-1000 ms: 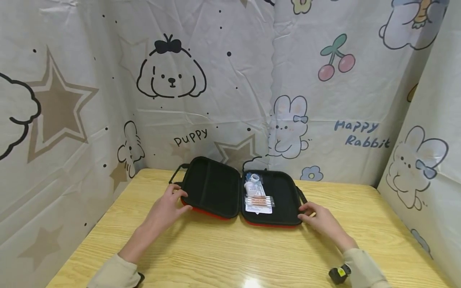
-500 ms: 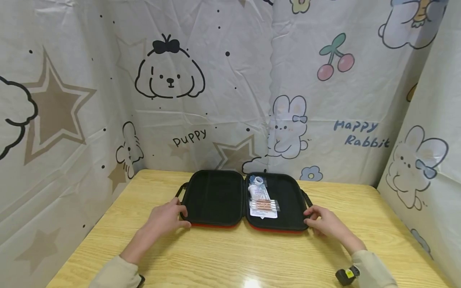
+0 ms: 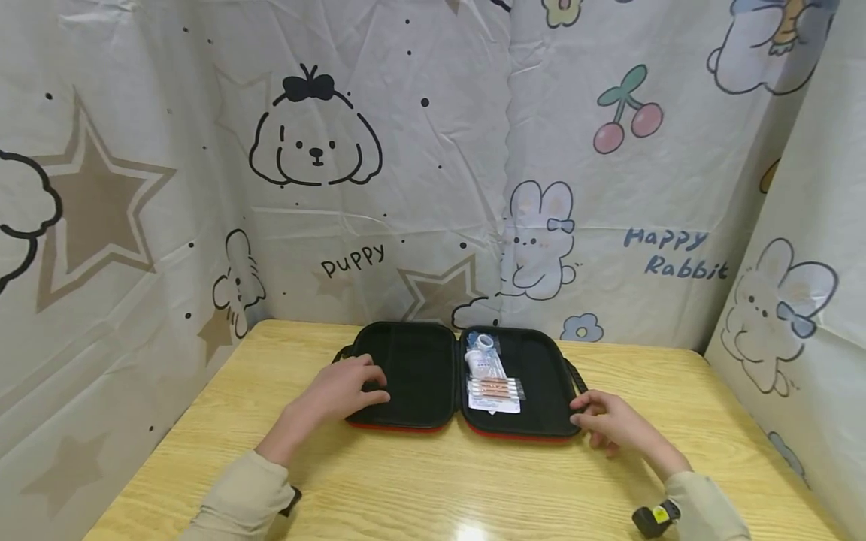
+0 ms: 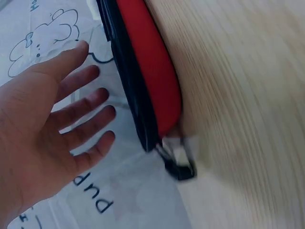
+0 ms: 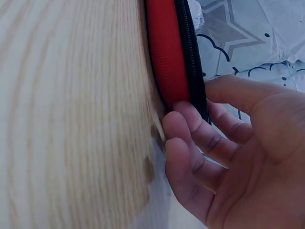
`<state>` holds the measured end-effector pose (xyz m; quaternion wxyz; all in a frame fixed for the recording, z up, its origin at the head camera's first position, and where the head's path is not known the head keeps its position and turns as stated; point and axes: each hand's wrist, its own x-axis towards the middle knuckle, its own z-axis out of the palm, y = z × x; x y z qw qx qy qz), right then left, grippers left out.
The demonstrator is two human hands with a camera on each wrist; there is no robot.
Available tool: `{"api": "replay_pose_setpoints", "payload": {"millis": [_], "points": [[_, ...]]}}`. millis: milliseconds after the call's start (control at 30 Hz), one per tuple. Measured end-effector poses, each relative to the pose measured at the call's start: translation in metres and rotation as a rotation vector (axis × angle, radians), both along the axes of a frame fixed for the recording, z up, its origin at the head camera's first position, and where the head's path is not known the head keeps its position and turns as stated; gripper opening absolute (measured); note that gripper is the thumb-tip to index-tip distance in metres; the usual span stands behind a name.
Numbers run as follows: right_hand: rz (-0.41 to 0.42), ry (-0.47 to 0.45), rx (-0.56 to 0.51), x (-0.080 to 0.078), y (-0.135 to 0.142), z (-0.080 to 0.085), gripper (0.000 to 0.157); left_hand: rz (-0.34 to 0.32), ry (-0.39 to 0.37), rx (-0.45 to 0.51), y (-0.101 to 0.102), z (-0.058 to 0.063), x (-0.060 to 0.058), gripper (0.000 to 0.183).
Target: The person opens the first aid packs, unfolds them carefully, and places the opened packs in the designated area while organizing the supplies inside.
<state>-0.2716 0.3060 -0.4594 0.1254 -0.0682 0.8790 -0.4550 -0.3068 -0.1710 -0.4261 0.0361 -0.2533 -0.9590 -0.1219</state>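
A red zippered case with a black lining lies spread flat on the table, both halves facing up. My left hand hovers over its left half, fingers spread and holding nothing; in the left wrist view the fingertips are apart from the case's rim. At the right half's near corner, my right hand pinches the rim between thumb and fingers. The right half holds a white tape roll, a clear packet of white material and a packet of cotton swabs.
Black carrying handles show at the case's outer sides, the left one partly behind the hand in the head view. A wooden table spreads beneath. A printed curtain rises right behind the case.
The case's left half has come down flat onto the table. My left hand has let go of its edge and moved right over it. My right hand has shifted slightly right with the case.
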Motion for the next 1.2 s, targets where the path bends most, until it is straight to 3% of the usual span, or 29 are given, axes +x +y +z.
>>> {"api": "replay_pose_setpoints", "payload": {"millis": [200,533,733,967,1200], "points": [[0.007,-0.01,-0.019,0.001,-0.001,0.001,0.041,-0.046,0.042,0.043,0.023,-0.006,-0.018,0.024],[0.011,-0.001,-0.031,-0.002,-0.002,0.001,0.041,-0.068,0.113,0.136,0.068,0.001,-0.044,0.028],[0.017,-0.007,-0.046,-0.001,0.0,-0.003,0.04,-0.105,0.093,0.162,0.099,0.003,-0.057,0.029],[0.011,0.007,-0.036,0.0,0.0,-0.006,0.04,-0.074,0.09,0.186,0.125,0.004,-0.069,0.029],[0.008,0.005,-0.031,0.0,0.001,-0.004,0.041,-0.065,0.059,0.189,0.143,0.0,-0.072,0.037]]}}
